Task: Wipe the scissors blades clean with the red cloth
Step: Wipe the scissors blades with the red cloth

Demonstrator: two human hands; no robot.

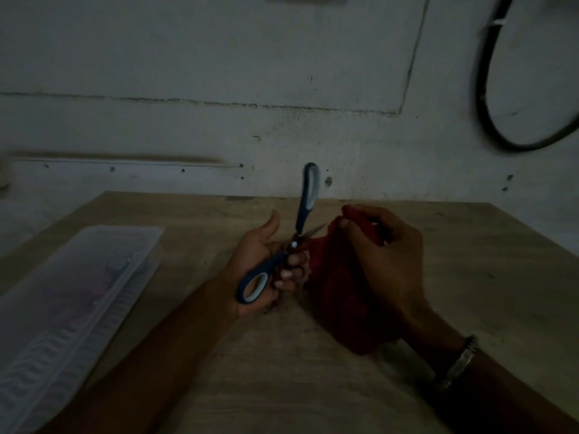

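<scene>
Blue-handled scissors [300,220] are spread wide apart above the middle of the wooden table [282,371]. My left hand [266,261], palm up, grips the lower handle near the pivot; the other handle sticks straight up. One shiny blade points right, its tip at the red cloth [332,283]. My right hand [385,258] holds the cloth bunched over that blade tip, and the rest of the cloth hangs down to the table. The second blade is hidden by my left fingers.
A clear plastic lidded box [72,308] lies on the table's left side. A pale wall stands right behind the table, with a black cable loop [488,98] at the upper right. The scene is dim.
</scene>
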